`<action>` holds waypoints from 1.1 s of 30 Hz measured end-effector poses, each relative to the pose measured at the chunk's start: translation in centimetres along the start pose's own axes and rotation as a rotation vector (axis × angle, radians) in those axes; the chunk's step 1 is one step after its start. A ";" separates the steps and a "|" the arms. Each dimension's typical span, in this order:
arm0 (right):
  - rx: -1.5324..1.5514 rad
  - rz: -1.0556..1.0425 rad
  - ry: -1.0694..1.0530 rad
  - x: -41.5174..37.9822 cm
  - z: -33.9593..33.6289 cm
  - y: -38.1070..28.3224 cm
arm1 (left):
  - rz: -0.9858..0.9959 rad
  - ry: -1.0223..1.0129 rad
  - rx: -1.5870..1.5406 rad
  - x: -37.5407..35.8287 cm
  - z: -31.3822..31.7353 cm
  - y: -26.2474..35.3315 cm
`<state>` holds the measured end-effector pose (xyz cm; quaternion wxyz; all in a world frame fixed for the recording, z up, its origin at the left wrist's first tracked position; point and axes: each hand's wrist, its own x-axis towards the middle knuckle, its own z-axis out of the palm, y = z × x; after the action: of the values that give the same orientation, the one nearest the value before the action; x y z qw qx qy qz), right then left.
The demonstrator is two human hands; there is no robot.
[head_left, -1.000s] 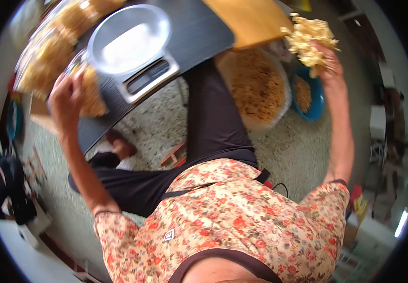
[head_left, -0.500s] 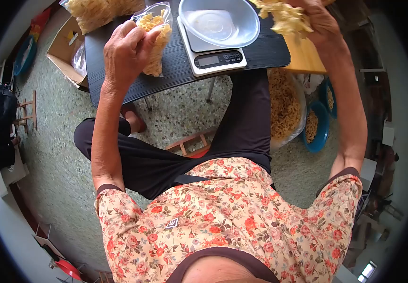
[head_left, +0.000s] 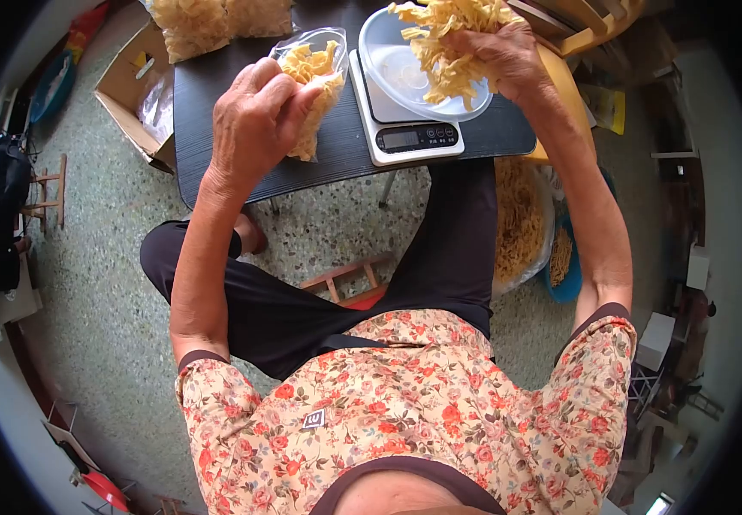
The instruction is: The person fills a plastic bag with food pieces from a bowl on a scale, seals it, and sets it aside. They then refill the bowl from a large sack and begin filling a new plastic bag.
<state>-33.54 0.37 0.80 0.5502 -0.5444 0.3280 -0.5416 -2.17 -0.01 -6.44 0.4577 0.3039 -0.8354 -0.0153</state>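
Observation:
My left hand [head_left: 259, 116] grips the side of a clear plastic bag [head_left: 316, 103] partly filled with pale yellow dried strips, its mouth facing up and away from me. A clump of the same dried strips [head_left: 450, 51] is held in my right hand [head_left: 508, 62], above the right part of a clear plastic bowl [head_left: 391, 67]. That bowl rests on a white digital kitchen scale [head_left: 414, 156]. I cannot read the scale's display. Bowl and bag are side by side on the dark table [head_left: 242, 163].
Filled bags of strips [head_left: 208, 26] lie at the table's far left. A cardboard box [head_left: 124, 94] stands left of the table. Below on the right are a large bag of strips [head_left: 521, 223] and a blue basin [head_left: 565, 266]. A wooden chair [head_left: 573, 94] is at the right.
My right hand has moved left with its clump of strips, from beyond the bowl's right side to over the bowl. My left hand still holds the bag. The view has shifted slightly.

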 end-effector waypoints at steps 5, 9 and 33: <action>-0.158 -0.049 -0.069 0.8 -1.6 2.4 | -0.018 -0.010 -0.020 0.1 -0.2 0.1; -0.839 0.016 0.147 1.1 0.3 2.2 | -0.043 -0.048 0.016 -0.1 -0.6 -0.2; -1.330 0.093 -0.037 1.3 1.1 -0.8 | -0.068 -0.082 -0.020 -0.4 -0.8 0.4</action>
<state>-32.43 -0.46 2.08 0.1256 -0.7623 0.6059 -0.1898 -1.57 0.67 -6.12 0.4253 0.3268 -0.8424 -0.0515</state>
